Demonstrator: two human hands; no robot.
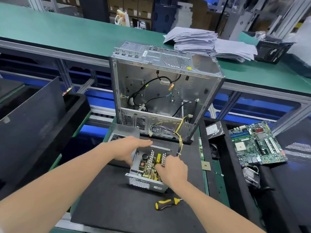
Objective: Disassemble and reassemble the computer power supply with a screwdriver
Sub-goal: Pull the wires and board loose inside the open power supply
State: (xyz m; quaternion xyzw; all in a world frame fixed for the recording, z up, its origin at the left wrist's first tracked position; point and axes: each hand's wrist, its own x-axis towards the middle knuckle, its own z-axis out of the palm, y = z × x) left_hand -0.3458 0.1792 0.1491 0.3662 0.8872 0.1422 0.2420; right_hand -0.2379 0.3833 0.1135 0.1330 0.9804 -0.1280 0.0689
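Note:
The power supply (143, 180) sits open on the black mat, its circuit board with heat sinks and a yellow part exposed. My left hand (129, 148) rests on its far left wall, fingers stretched over the top edge. My right hand (171, 169) reaches into the right side of the board, fingers curled among the parts. Its grey metal cover (125, 131) lies behind the left hand. A yellow-and-black screwdriver (166, 203) lies on the mat in front, untouched. Yellow and purple wires (179, 140) run from the supply toward the case.
An open metal computer case (161, 91) stands upright just behind the mat. A motherboard (257, 143) and a hard drive (214, 129) lie to the right, with a small chip (205, 165) nearer. Paper stacks (210, 42) lie on the green bench. Black trays stand at left.

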